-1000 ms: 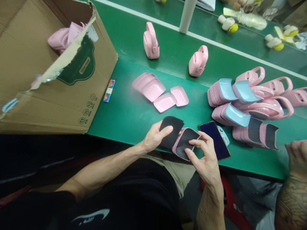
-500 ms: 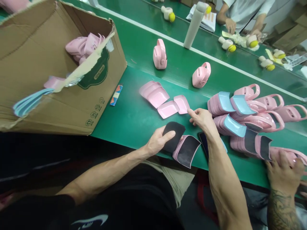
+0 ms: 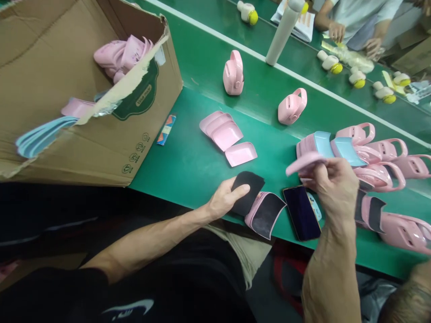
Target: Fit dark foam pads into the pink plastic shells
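Note:
My left hand (image 3: 225, 200) rests at the near edge of the green belt (image 3: 188, 161), thumb pressed on a black pad (image 3: 249, 193). Beside it lies a fanned stack of black-faced pink pieces (image 3: 266, 214). My right hand (image 3: 333, 186) is lifted above the belt, fingers closed on a pink tray-shaped cover (image 3: 305, 162). A dark phone (image 3: 302, 212) lies below that hand. Several loose pink covers (image 3: 226, 134) lie in the middle of the belt.
A big open cardboard box (image 3: 84, 107) with pink parts stands at left. Two pink handled shells (image 3: 233, 74) (image 3: 292, 106) stand farther back. Piles of pink and blue parts (image 3: 363, 152) fill the right. A white tube (image 3: 281, 33) stands behind; another person's hands (image 3: 336, 31) work opposite.
My right hand reached out to the loose pink covers, picked one up and drew it back to the right above the phone. My left hand stayed on the black pad.

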Available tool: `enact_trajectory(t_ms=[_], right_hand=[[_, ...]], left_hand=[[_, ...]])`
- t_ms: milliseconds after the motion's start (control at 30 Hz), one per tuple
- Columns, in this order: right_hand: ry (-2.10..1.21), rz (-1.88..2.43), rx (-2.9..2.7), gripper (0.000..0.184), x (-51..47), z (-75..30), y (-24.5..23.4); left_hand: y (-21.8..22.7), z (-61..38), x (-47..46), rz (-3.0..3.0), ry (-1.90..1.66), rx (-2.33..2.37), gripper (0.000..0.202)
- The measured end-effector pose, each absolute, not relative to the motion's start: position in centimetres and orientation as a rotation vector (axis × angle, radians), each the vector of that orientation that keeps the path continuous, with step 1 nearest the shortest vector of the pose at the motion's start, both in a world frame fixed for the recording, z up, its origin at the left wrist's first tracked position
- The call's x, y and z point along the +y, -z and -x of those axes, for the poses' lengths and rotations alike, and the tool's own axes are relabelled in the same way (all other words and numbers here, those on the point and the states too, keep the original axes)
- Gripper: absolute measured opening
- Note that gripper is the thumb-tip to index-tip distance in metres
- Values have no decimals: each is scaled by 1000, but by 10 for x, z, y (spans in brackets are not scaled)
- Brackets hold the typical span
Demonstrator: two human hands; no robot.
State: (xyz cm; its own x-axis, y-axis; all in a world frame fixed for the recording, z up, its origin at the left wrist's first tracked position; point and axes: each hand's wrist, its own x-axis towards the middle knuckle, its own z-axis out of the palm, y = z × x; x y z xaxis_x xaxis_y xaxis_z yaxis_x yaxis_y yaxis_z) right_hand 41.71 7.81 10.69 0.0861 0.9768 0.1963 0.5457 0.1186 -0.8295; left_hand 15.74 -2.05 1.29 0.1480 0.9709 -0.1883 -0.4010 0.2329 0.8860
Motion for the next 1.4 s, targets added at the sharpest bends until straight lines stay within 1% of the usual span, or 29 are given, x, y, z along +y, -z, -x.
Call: enact_trajectory(t_ms=[67,133,300,433,567,733,833,900,967,1100,1200,1300,1400], right_hand=[[-702,1529,-1565,27,49,-423,-117],[-718,1533,-1681,23,27,-427,-118],[-638,1402,-2110,20,0,-421,-104],[-544,1314,-2250,23,-2,-407,-96],[-445,1297,-2311,26,0,-398,-91],[-343,1293,-2291,25,4,-392,-86],[-336,1287,-2219,22,3,-391,-84],[-348,1356,-2092,20,-4,-394,-84],[-405,1503,-1918,20,-16,-398,-83],[-758,1773,-1684,40,-44,-403,-76],[-980,1790,-1603,49,-56,-400,-67],[-1026,1796,-1560,51,-58,-399,-63],[-1016,1808,-1547,51,-56,-398,-69]], left_hand=[[-12,-158,-20,-792,-1148,913,56],[-12,-158,-20,-785,-1151,910,55],[-16,-161,-20,-726,-1155,845,56],[-17,-163,-21,-694,-1153,828,57],[-16,-162,-20,-707,-1149,830,58],[-15,-161,-21,-737,-1143,816,57],[-15,-160,-21,-755,-1136,843,57],[-15,-160,-22,-756,-1132,856,57],[-15,-160,-22,-749,-1132,853,57],[-18,-160,-22,-720,-1123,854,58],[-20,-161,-22,-695,-1122,853,59],[-20,-162,-22,-668,-1135,849,61],[-21,-161,-24,-652,-1147,851,61]])
